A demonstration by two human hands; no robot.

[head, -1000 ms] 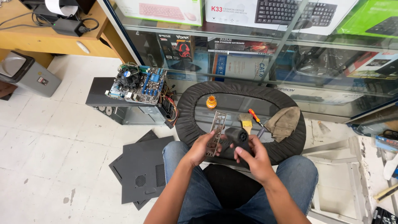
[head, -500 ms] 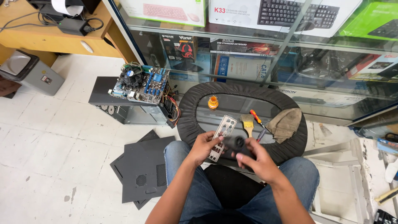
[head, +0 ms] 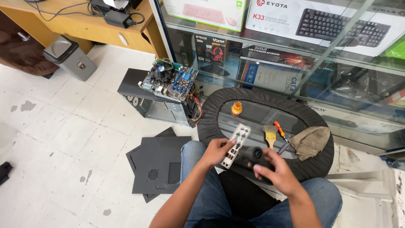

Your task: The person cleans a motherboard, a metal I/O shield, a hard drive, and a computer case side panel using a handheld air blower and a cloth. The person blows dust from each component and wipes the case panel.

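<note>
My left hand (head: 216, 152) grips the lower end of a long silver metal plate with port cut-outs (head: 236, 142), tilted up over the round glass table (head: 211, 122). My right hand (head: 274, 173) holds a black cylinder-shaped tool (head: 252, 153) just right of the plate, its end close to the plate's lower part. Both hands hover above my knees at the table's near rim.
On the glass lie a small brush (head: 270, 134), a red-handled screwdriver (head: 279, 130), a brown rag (head: 311, 141) and an orange knob-like piece (head: 236, 108). A motherboard (head: 169, 79) rests on an opened computer case (head: 147, 99). Dark case panels (head: 154, 164) lie on the floor; a glass showcase (head: 295, 50) stands behind.
The plate has been lifted and turned more upright in my left hand. My right hand with the black tool has moved closer to the plate's lower end.
</note>
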